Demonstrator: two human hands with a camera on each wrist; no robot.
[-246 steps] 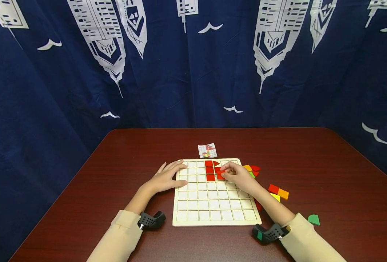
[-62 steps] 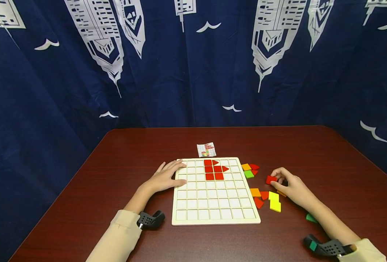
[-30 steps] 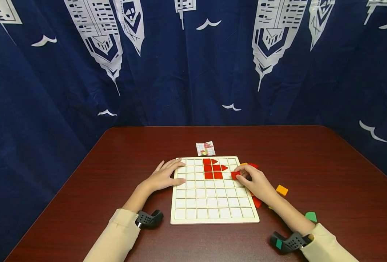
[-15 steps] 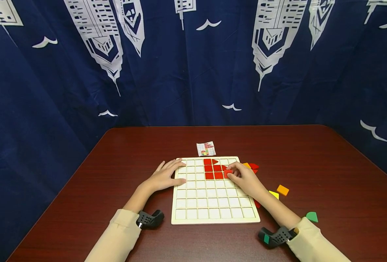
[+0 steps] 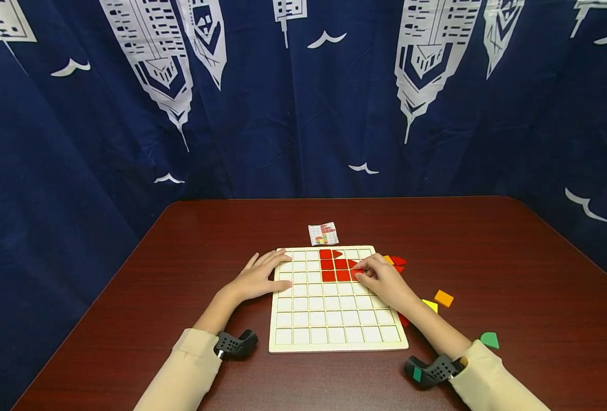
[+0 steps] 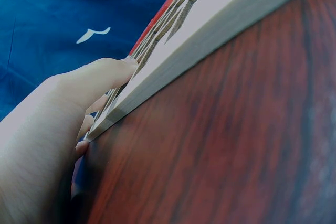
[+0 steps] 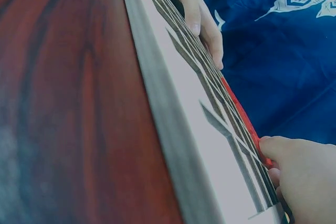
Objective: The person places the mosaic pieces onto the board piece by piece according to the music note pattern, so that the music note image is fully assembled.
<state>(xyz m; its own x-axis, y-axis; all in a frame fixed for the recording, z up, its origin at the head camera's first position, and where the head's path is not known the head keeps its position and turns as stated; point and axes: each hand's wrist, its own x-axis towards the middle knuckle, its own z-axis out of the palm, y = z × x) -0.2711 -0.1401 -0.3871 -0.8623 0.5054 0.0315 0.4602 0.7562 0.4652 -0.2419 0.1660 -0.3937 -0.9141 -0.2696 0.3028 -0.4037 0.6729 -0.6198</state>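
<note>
A cream board [image 5: 338,318] with a grid of recessed cells lies flat on the table. My left hand [image 5: 254,281] rests on its left edge, thumb and fingers spread and fairly straight. Over the third row, the thumb and forefinger of my right hand [image 5: 384,279] pinch a red square tile [image 5: 353,275] at a cell beside two red squares. The fingertips hide most of that tile. Other red square tiles [image 5: 326,264] and red pointed tiles [image 5: 337,254] sit in the top rows. In the right wrist view my right thumb [image 7: 278,148] touches red at the board's surface.
Behind the board lies a small printed card [image 5: 323,233] showing a coloured grid pattern. To the right are red pieces [image 5: 398,261], an orange tile [image 5: 444,298], a yellow tile [image 5: 430,305] and a green rounded piece [image 5: 489,341]. My right forearm covers some pieces.
My right hand carried a red square from the loose pieces leftward to the board. The tile now sits lower, level with the cell. A red square seen in hand earlier lies in the third row.
</note>
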